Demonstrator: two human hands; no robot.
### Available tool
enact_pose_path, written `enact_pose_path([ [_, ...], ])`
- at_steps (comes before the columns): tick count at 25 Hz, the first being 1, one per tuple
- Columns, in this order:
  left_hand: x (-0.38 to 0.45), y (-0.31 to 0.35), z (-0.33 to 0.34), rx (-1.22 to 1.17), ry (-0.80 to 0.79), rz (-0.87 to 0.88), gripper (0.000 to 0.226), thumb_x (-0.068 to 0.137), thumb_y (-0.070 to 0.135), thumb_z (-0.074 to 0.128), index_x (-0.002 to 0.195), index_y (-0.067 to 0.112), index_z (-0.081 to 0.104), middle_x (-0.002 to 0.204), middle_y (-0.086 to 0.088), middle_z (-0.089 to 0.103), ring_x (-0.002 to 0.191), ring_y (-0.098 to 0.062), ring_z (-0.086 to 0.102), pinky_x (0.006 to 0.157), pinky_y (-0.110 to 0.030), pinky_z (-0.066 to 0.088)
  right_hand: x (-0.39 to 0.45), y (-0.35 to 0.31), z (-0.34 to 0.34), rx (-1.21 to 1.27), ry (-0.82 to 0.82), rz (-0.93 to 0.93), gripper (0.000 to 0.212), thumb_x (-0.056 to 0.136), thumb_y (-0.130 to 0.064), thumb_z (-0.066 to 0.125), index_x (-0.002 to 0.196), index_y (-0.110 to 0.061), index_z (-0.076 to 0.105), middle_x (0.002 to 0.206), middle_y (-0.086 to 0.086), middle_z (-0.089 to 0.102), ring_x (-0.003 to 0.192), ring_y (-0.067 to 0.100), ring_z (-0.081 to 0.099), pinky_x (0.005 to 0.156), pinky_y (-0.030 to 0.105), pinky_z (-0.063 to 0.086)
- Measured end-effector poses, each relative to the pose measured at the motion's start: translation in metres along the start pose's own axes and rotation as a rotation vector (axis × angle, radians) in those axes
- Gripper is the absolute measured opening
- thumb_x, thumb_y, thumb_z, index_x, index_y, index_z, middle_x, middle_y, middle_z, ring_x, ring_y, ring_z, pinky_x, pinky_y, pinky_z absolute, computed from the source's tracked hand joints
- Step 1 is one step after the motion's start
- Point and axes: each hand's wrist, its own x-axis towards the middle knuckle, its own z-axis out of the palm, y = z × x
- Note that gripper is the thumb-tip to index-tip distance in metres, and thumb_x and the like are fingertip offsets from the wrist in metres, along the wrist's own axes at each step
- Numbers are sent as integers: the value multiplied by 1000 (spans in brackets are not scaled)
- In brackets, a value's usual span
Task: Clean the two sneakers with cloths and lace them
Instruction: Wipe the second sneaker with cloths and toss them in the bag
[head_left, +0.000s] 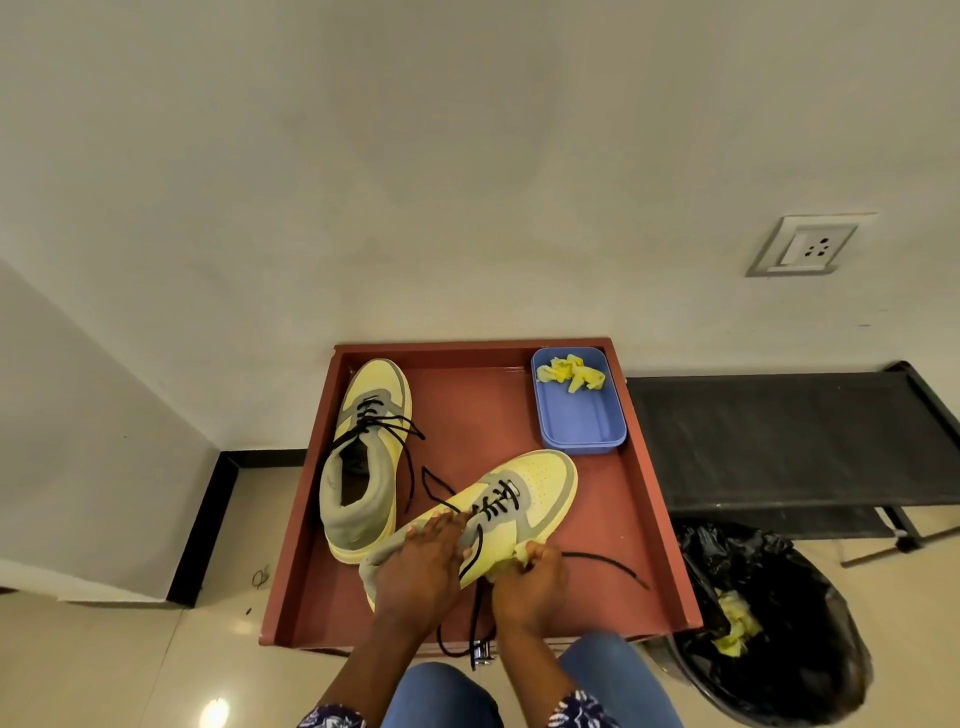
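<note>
Near sneaker: the yellow-and-grey sneaker (524, 499) is lying tilted on the red-brown tray (639, 545), its toe pointing up and to the right, its heel under the left hand.
Left hand: the left hand (421, 564) is resting over the ankle opening of the near sneaker, with the fingers curled on the upper edge beside the tongue and holding the shoe.
Right hand: the right hand (530, 577) is pinching a yellow cloth (511, 558) between curled fingers and pressing it against the right side of the near sneaker, close to the sole.
Near laces: the black lace (608, 564) is hanging loose; one end is lying on the tray to the right of the right hand, another is falling over the front edge of the tray between the wrists.
Far sneaker: the second sneaker (363, 457) is standing upright on the left side of the tray, toe to the wall, with its black laces partly threaded and the ends trailing on the tray.
Blue tub: the blue plastic tub (582, 426) is sitting in the far right corner of the tray and is holding a crumpled yellow cloth (569, 371).
Bin: a bin with black liner (779, 582) is standing right of the tray, with used yellow cloths (737, 623) inside.
Wall: a socket plate (805, 247) is showing on the wall.
</note>
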Motion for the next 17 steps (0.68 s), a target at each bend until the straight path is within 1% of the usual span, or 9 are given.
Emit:
enact_pose_path([
  [3,0,0,0,12,-12,-9,48,99,29,30,146,27,20,152,7,27,139,-12,28,109,-24,29,-24,11,16,15,-61,56,21,78,9,56,83,-10,48,97,17,56,87,30,53,82,39,49],
  [5,0,-2,3,19,-19,-10,48,99,30,30,146,28,19,152,7,27,139,-13,28,109,-26,29,-26,16,19,9,-98,79,22,79,6,56,80,-14,47,96,15,58,89,32,57,82,42,51],
  [7,1,-4,5,20,-22,-10,47,99,30,30,146,29,20,152,7,28,139,-12,27,110,-26,29,-18,16,15,31,-97,94,29,78,5,57,74,-21,45,93,13,59,88,32,58,80,40,52],
  [9,1,-4,5,14,-10,-15,47,99,30,29,145,29,21,151,8,29,139,-12,29,109,-27,31,-4,14,8,33,-59,81,31,77,6,56,71,-22,45,93,14,60,87,32,57,78,38,50],
  [10,1,-4,5,13,-1,-13,47,99,30,29,145,29,22,151,7,30,138,-12,30,108,-27,32,3,11,5,22,-37,70,27,78,5,56,73,-19,47,94,15,61,87,33,57,79,38,49],
  [12,0,-5,7,17,18,6,46,99,31,28,145,29,22,151,7,31,138,-12,31,108,-27,32,16,6,1,-4,15,56,16,79,4,55,83,-12,56,99,18,62,91,34,57,82,39,49],
  [13,0,-5,7,19,22,10,46,99,32,28,145,30,22,151,8,30,138,-12,31,108,-26,31,23,2,-1,-7,44,49,16,80,4,54,90,-8,60,102,20,63,94,35,58,84,40,49],
  [15,1,-6,9,11,12,-4,47,99,32,29,145,31,21,151,9,29,139,-12,29,109,-25,29,38,-6,-5,-33,90,35,23,82,4,52,101,-2,63,108,22,62,101,37,57,88,40,47],
  [17,2,-8,10,6,3,-8,47,99,32,29,146,31,20,152,10,27,140,-12,27,111,-25,27,55,-18,-10,-97,106,1,27,83,4,51,108,-1,62,111,22,62,104,38,56,89,40,45],
])
